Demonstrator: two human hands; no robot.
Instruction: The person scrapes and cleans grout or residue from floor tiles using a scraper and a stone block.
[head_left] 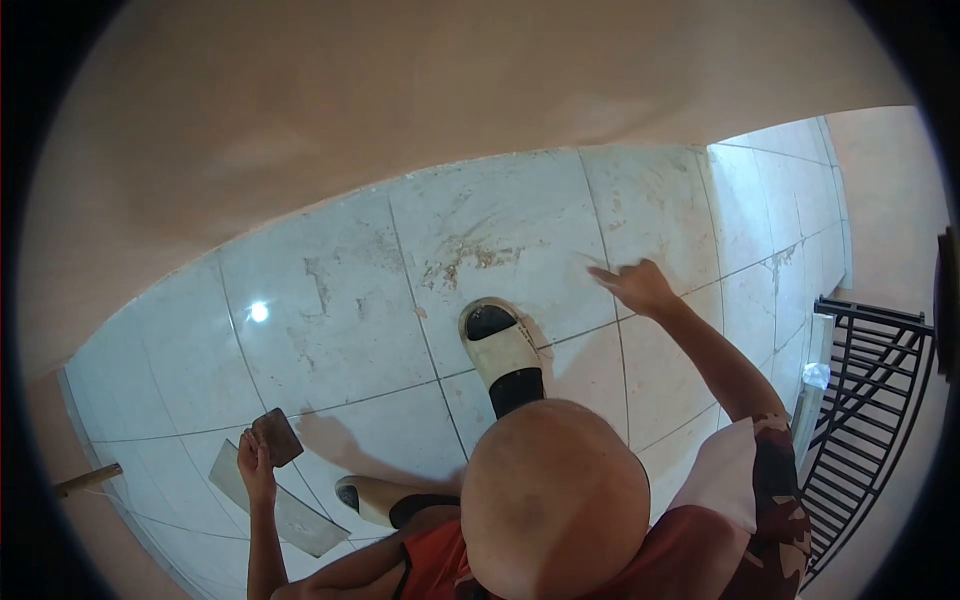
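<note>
My left hand [257, 462] is closed on the edge of a brown square slab [277, 437], held at the lower left. Beyond that hand, a long grey rectangular panel [300, 520] overlaps the floor. On the right, my right hand [642, 288] is low over the white floor tiles [560, 360], its index finger pointing left and the other fingers curled. A thin pale streak shows just ahead of the fingertip; what the hand holds, if anything, I cannot tell. Brown crumbs and smears [470, 258] mark the tiles left of this hand.
A tan wall [400, 90] runs along the far side of the floor. My raised knee [555, 490] fills the lower middle, with a cream sandal [500, 350] in front. Black metal railing [870, 400] stands at right. A wooden stick [90, 480] juts in at left.
</note>
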